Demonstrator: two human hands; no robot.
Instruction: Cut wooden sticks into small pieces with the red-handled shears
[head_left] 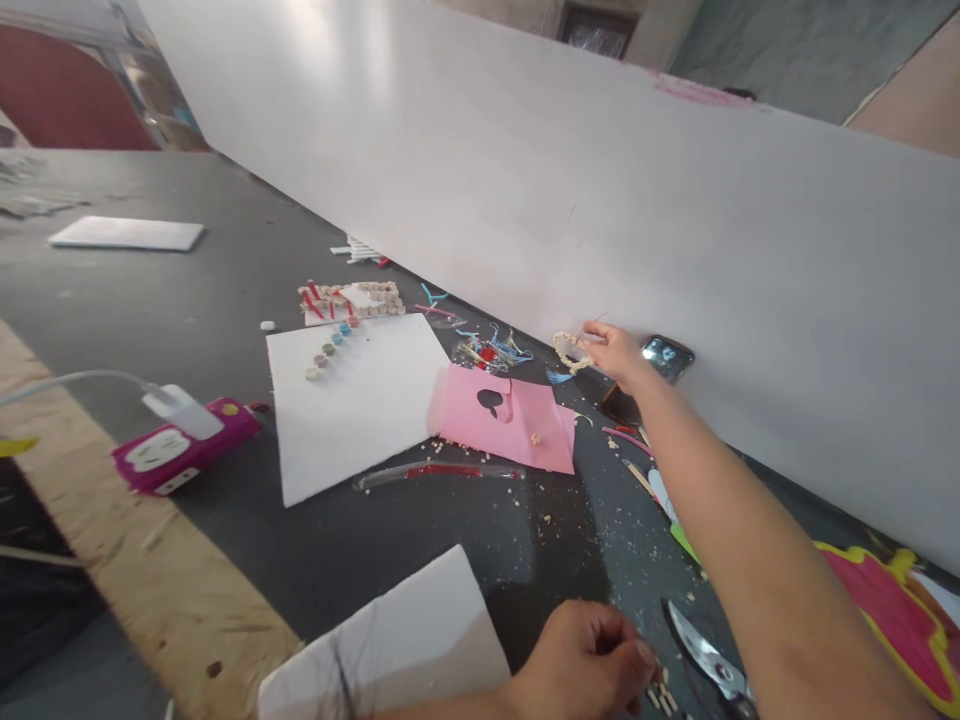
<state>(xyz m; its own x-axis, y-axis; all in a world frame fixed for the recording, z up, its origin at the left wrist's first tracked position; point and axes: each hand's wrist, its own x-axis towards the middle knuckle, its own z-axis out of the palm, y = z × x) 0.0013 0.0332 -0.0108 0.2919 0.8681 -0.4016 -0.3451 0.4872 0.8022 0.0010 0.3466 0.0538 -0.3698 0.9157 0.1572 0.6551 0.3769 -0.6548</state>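
My right hand (616, 355) reaches out beside the white panel, its fingers pinched at a loop of small cream-coloured pieces (568, 352). A thin strand sticks up by those fingertips. Close by is a small blue tassel (559, 377). My left hand (581, 655) is at the bottom of the view, low over the dark table, fingers curled with the thumb against them. What it holds, if anything, is hidden. Short pale stick pieces (661, 692) lie beside its fingertips. Pruning shears (709, 655) rest with blades parted to its right.
A white panel (675, 230) stands along the table's far side, a phone (667, 357) against it. Pink paper (540, 420), a white board (337, 410) with paint pots (328, 349), tangled threads (502, 348) and a magenta power strip (187, 450) lie about. Pale crumbs are scattered between.
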